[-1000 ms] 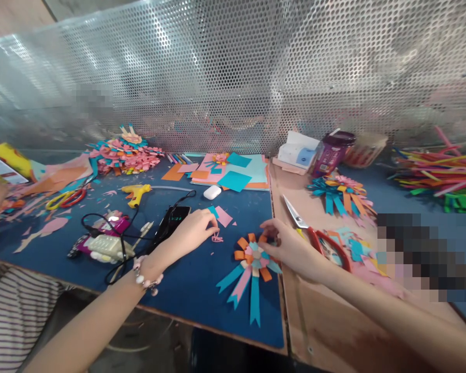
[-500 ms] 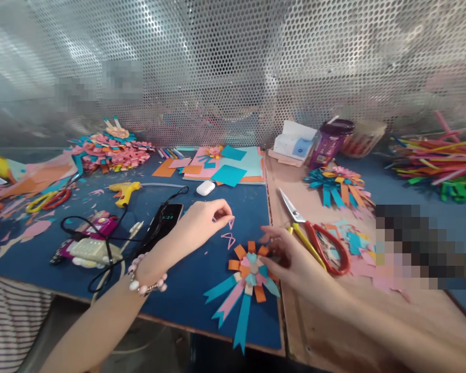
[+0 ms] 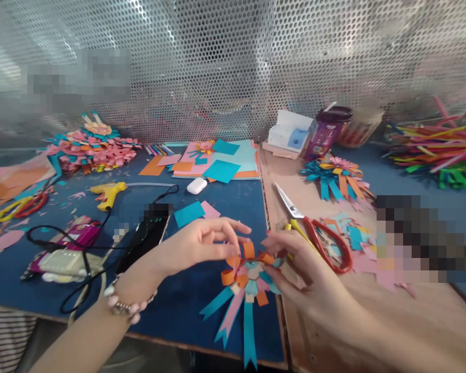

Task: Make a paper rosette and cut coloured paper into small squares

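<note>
A layered paper flower (image 3: pixel 251 277) in orange, teal, pink and cream, with forked ribbon tails (image 3: pixel 249 334), lies at the front edge of the blue table. My right hand (image 3: pixel 299 264) grips its right side, thumb on the petals and fingers behind. At its upper left, my left hand (image 3: pixel 205 241) has its fingers apart, the thumb beside an orange loop (image 3: pixel 229 277). Whether that thumb presses on the paper is unclear. Open scissors (image 3: pixel 328 243) with red and yellow handles lie just right of my right hand. Teal paper (image 3: pixel 189 213) and a pink piece lie behind my left hand.
To the left are a yellow glue gun (image 3: pixel 111 194), a phone (image 3: pixel 151 230) and tangled black cable. Behind stand stacked coloured paper (image 3: pixel 244 155), a white case (image 3: pixel 197 186) and a purple jar (image 3: pixel 328 132). Another paper flower (image 3: pixel 336 176) and paper scraps lie at the right.
My left hand has moved from above small pink strips to the flower, its pinch opened. My right hand has closed on the flower's edge. Teal and pink paper behind the left hand now shows.
</note>
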Action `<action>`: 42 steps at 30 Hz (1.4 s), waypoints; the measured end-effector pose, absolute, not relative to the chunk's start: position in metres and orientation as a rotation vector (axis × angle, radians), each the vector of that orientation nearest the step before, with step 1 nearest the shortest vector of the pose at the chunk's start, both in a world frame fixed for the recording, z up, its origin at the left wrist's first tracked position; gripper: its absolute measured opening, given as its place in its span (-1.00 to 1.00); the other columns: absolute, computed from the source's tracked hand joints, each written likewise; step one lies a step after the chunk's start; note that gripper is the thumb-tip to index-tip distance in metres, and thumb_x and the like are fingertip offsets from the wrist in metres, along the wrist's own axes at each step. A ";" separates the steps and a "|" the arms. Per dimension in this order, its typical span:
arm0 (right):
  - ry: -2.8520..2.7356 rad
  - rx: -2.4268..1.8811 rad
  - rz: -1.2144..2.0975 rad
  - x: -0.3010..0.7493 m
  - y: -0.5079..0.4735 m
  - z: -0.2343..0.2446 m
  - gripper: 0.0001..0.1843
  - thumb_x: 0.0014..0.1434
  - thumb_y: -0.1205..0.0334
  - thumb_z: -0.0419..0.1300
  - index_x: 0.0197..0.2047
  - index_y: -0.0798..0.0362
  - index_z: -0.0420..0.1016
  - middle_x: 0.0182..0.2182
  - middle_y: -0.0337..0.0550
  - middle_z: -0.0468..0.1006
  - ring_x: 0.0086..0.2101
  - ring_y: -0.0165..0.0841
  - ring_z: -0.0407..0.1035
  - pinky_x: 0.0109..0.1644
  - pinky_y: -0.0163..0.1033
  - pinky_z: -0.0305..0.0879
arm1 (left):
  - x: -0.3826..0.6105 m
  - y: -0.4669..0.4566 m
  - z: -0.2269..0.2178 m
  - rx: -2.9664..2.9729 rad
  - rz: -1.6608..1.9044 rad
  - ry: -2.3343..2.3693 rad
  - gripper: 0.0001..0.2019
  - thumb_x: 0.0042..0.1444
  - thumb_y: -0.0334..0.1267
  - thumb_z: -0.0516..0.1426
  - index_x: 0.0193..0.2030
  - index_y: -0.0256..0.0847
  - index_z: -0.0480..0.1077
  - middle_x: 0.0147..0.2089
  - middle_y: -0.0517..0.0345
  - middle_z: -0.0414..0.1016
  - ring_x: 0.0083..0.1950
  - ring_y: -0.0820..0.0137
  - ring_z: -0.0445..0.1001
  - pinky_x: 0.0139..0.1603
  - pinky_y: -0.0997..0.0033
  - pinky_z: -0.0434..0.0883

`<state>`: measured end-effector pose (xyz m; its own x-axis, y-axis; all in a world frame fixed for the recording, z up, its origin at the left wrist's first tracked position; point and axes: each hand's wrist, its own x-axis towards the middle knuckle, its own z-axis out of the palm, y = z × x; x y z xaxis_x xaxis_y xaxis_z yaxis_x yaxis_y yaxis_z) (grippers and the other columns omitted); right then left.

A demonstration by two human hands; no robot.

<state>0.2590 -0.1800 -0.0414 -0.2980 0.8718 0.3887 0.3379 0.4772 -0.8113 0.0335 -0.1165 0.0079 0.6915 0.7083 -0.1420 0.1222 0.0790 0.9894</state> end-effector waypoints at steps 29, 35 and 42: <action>-2.096 -0.994 0.087 0.264 -0.195 -0.023 -0.74 0.11 0.49 0.16 -0.14 0.06 0.32 0.05 0.02 0.19 0.07 -0.25 0.21 0.04 -0.18 0.34 | 0.036 -0.154 0.019 2.199 0.294 0.632 -0.89 0.21 -0.30 0.08 -0.22 -0.16 0.44 -0.18 0.18 0.43 -0.19 0.54 0.43 -0.16 0.62 0.37; -2.102 -1.004 0.095 0.263 -0.196 -0.018 -0.73 0.09 0.53 0.13 -0.17 0.03 0.31 0.06 0.01 0.20 0.05 -0.24 0.22 -0.02 -0.19 0.37 | 0.037 -0.158 0.021 2.262 0.328 0.608 -0.87 0.21 -0.33 0.07 -0.17 -0.13 0.44 -0.10 0.16 0.44 -0.06 0.49 0.44 -0.05 0.60 0.39; -2.134 -1.037 0.128 0.262 -0.197 -0.014 -0.75 0.07 0.50 0.12 -0.24 -0.02 0.26 0.08 0.00 0.19 0.06 -0.17 0.22 -0.01 -0.11 0.35 | 0.037 -0.160 0.023 2.367 0.327 0.612 -0.86 0.20 -0.34 0.08 -0.19 -0.12 0.45 0.00 0.12 0.42 -0.02 0.44 0.45 -0.01 0.58 0.41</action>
